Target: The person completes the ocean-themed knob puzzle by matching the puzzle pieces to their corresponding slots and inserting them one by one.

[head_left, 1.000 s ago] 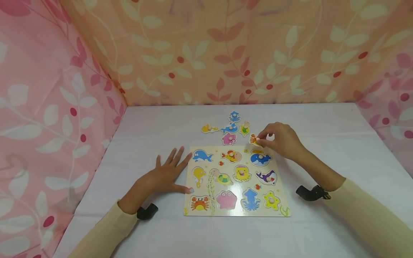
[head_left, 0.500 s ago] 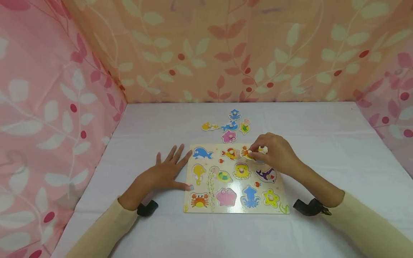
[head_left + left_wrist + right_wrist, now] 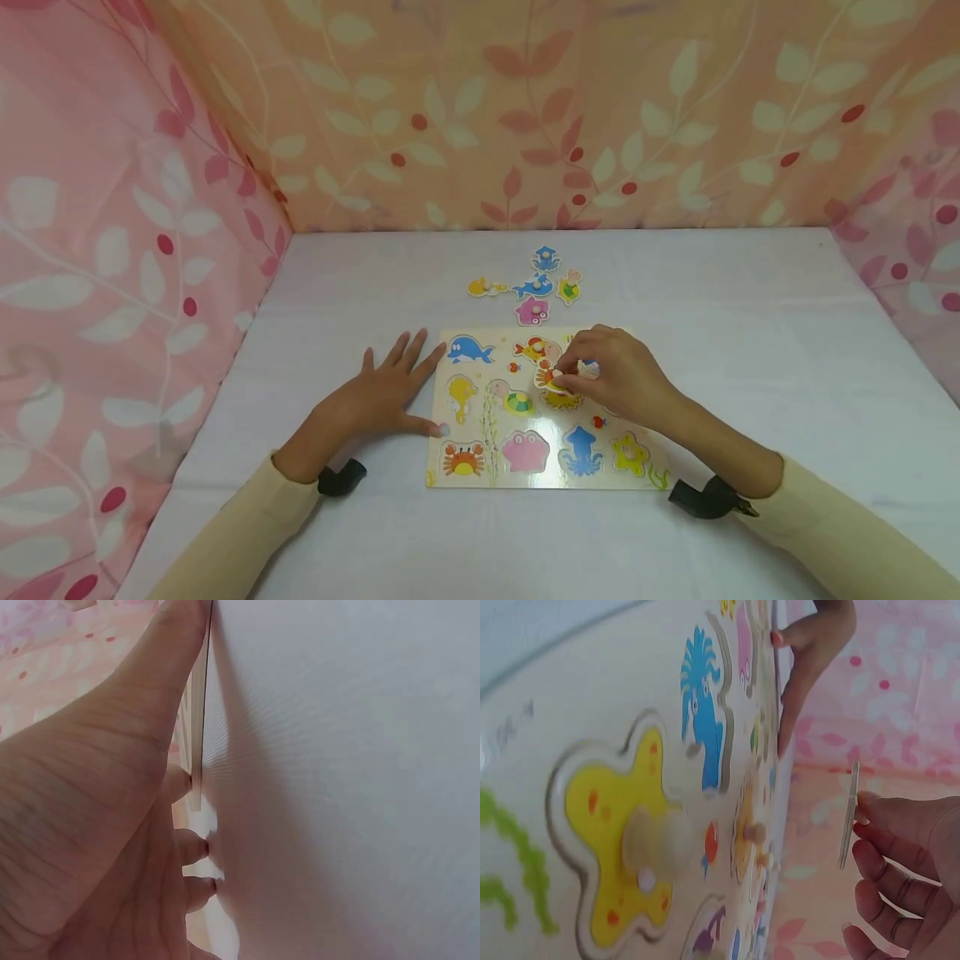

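Note:
My right hand (image 3: 618,371) pinches the knob of an orange crab puzzle piece (image 3: 545,377) above the upper middle of the wooden puzzle board (image 3: 558,433). In the right wrist view the piece (image 3: 849,817) appears edge-on at the fingertips, apart from the board. My left hand (image 3: 375,400) lies with fingers spread at the board's left edge, its thumb touching that edge. The crab-shaped recess (image 3: 462,459) is at the board's lower left. A fish piece (image 3: 531,350), an octopus piece (image 3: 562,402) and a starfish piece (image 3: 630,454) sit in the board. The right hand hides the upper right recesses.
Behind the board lie loose pieces: a blue squid (image 3: 546,258), yellow seahorse (image 3: 487,287), blue dolphin (image 3: 534,287), green turtle (image 3: 569,288) and pink piece (image 3: 532,312). White cloth (image 3: 360,283) covers the table. Patterned curtains (image 3: 465,117) stand at the back and sides.
My right hand has carried the crab piece from the table behind the board's upper right, leftward and toward me, over the board. The left hand has stayed in place.

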